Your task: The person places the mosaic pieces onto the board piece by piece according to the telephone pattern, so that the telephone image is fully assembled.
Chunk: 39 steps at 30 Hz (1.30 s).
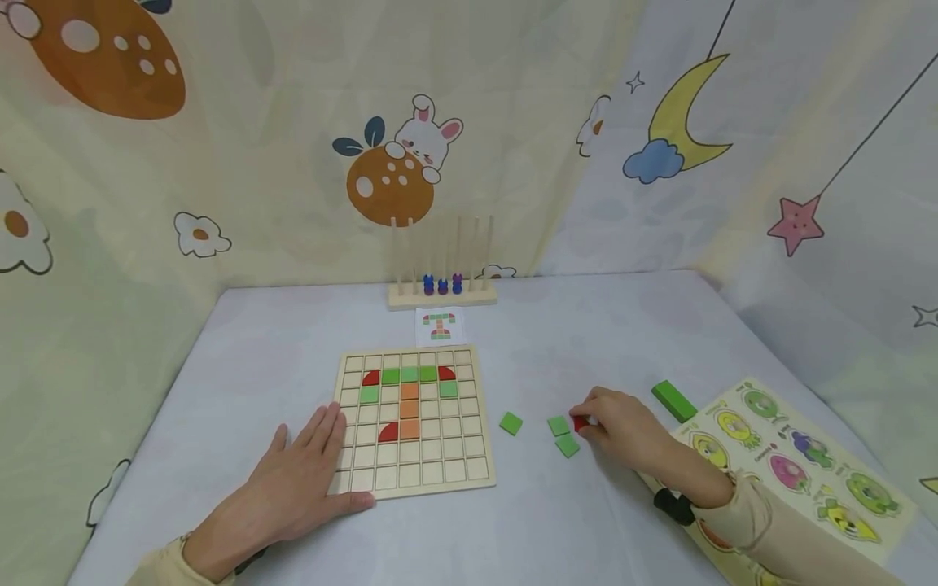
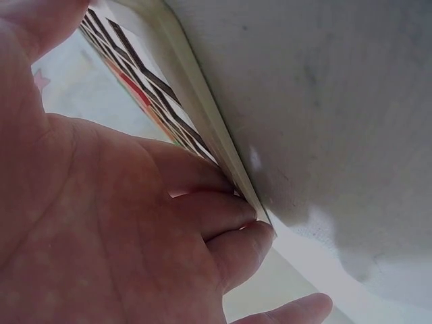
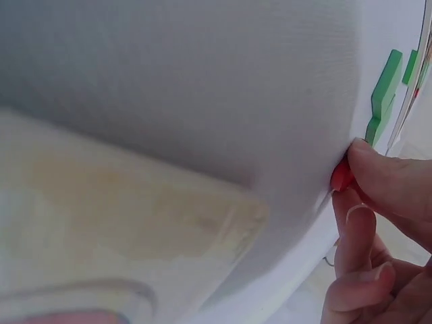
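My left hand (image 1: 296,480) lies flat with fingers outstretched along the left edge of the wooden grid board (image 1: 454,470); its thumb reaches the near left corner. On the board, green squares, orange squares and red quarter-round tiles sit in a T-like pattern, with one red quarter-round tile (image 1: 389,432) left of the lowest orange square (image 1: 409,429). Right of the board, my right hand (image 1: 623,427) pinches a red tile (image 3: 342,174) between thumb and fingertips, low over the table. Beside those fingers lie two loose green squares (image 1: 567,445), and a third green square (image 1: 511,423) is nearer the board.
A pattern card (image 1: 440,327) lies behind the board, before a wooden peg rack (image 1: 443,298) with blue and purple beads. Right of my right hand are a green block (image 1: 674,400) and a fruit picture board (image 1: 762,464), partly under my forearm.
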Tool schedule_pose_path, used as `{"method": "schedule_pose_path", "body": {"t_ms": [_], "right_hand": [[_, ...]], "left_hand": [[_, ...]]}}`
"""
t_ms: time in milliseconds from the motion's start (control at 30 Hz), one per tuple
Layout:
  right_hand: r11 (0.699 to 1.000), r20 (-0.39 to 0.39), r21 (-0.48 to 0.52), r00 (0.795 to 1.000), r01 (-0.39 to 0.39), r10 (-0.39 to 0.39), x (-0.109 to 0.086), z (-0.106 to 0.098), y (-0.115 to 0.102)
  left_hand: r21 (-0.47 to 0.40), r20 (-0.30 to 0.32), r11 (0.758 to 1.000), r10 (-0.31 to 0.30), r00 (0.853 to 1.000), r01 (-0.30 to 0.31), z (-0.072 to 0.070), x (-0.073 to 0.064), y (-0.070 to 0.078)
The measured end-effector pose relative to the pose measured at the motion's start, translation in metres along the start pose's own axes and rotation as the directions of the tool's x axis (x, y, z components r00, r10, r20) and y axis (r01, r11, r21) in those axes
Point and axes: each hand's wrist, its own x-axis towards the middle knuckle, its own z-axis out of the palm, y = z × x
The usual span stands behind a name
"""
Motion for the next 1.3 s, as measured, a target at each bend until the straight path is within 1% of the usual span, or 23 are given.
{"method": "schedule_pose_path", "body": {"t_ms": [167, 300, 400, 567, 700, 767, 900, 1067, 1300], "right_hand": [[0.999, -0.023, -0.003, 0.999, 0.033, -0.034, 0.005, -0.003, -0.004], [0.998, -0.019, 0.007, 0.998, 0.063, -0.063, 0.018, -0.007, -0.017], [0.996, -0.003, 0.014, 0.996, 0.089, -0.089, 0.03, -0.006, -0.034], [0.988, 0.057, 0.05, 0.987, 0.147, -0.15, 0.051, -0.001, -0.068], [0.973, 0.089, 0.08, 0.971, 0.215, -0.222, 0.071, 0.005, -0.093], [0.967, 0.099, 0.101, 0.964, 0.236, -0.246, 0.08, 0.008, -0.105], [0.955, 0.117, 0.107, 0.95, 0.278, -0.289, 0.093, 0.017, -0.123], [0.944, 0.125, 0.098, 0.937, 0.316, -0.327, 0.102, 0.03, -0.134], [0.943, 0.134, 0.113, 0.936, 0.312, -0.326, 0.108, 0.037, -0.14]], "left_hand": [[0.0, -0.006, 1.0, 0.005, 1.0, -0.005, 0.001, 0.0, 0.0], [0.005, -0.01, 1.0, 0.003, 1.0, -0.003, 0.001, 0.0, 0.0], [0.004, -0.012, 1.0, 0.003, 1.0, -0.003, 0.001, -0.001, 0.0], [-0.006, -0.005, 1.0, 0.005, 1.0, -0.005, 0.001, -0.002, 0.001], [-0.005, -0.002, 1.0, -0.001, 1.0, 0.001, 0.0, -0.002, 0.001], [-0.005, -0.001, 1.0, -0.004, 1.0, 0.004, 0.0, -0.002, 0.001], [-0.007, 0.003, 1.0, -0.008, 1.0, 0.008, 0.0, -0.001, 0.002], [-0.001, 0.005, 1.0, -0.006, 1.0, 0.006, 0.001, -0.001, 0.002], [0.004, 0.008, 1.0, -0.013, 1.0, 0.013, 0.001, 0.0, 0.001]]}}
